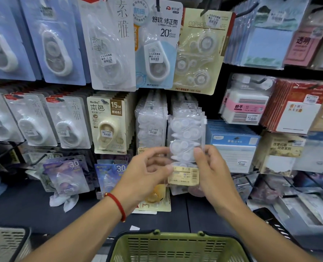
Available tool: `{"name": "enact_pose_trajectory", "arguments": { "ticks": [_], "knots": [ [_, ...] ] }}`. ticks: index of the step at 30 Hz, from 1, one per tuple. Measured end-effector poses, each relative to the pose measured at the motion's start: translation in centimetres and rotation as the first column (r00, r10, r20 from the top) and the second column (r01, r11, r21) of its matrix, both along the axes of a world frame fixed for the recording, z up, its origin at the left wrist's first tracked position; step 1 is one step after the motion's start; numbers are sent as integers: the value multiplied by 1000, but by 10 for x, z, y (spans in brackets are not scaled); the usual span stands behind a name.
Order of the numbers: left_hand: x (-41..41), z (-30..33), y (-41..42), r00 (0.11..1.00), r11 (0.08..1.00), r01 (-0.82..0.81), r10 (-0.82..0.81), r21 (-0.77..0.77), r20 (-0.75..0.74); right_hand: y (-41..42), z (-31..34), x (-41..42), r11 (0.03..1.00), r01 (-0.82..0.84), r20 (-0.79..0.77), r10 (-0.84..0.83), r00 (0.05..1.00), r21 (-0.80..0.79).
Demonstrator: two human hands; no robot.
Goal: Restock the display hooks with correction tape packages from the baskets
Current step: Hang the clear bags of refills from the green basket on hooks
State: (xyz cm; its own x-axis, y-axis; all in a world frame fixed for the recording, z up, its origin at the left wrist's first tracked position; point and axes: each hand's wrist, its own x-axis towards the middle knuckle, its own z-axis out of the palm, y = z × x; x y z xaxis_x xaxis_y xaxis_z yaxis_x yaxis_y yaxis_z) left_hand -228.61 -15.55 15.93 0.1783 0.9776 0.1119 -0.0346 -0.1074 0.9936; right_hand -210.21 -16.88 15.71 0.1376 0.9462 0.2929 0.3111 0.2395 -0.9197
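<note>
Pinching a clear plastic pack of white correction tapes (186, 146) at its lower edges, your left hand (147, 178) and right hand (211, 176) hold it upright in front of the hooked stack of matching clear packs (151, 125). Below your forearms sits a green slotted plastic basket (177, 246); a red cord bracelet (117, 205) circles your left wrist.

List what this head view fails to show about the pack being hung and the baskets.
- Hook behind the clear multi-pack: hidden by the pack itself and those behind it; whether it is threaded cannot be told.
- Green basket: cut off by the bottom edge; contents unseen.
- Grey basket: cut off at the lower left corner.
- Pack's yellow label: print too small and partly covered by the left hand and right hand.
</note>
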Motion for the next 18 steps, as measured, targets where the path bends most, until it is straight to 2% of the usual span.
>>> {"name": "enact_pose_trajectory", "arguments": {
  "ticks": [4, 10, 18],
  "knots": [
    [5, 0, -5, 997, 997, 81, -80, -16, 3, 2, 8, 5, 999, 47, -58, -47, 997, -6],
    [8, -1, -3, 994, 996, 82, -81, -16, 77, 7, 13, 13, 999, 17, -143, -21, 989, -30],
    [9, 2, -4, 978, 993, 105, -93, -59, 186, 7, 18, 13, 1000, 13, -180, -16, 984, -18]
  ]
}}
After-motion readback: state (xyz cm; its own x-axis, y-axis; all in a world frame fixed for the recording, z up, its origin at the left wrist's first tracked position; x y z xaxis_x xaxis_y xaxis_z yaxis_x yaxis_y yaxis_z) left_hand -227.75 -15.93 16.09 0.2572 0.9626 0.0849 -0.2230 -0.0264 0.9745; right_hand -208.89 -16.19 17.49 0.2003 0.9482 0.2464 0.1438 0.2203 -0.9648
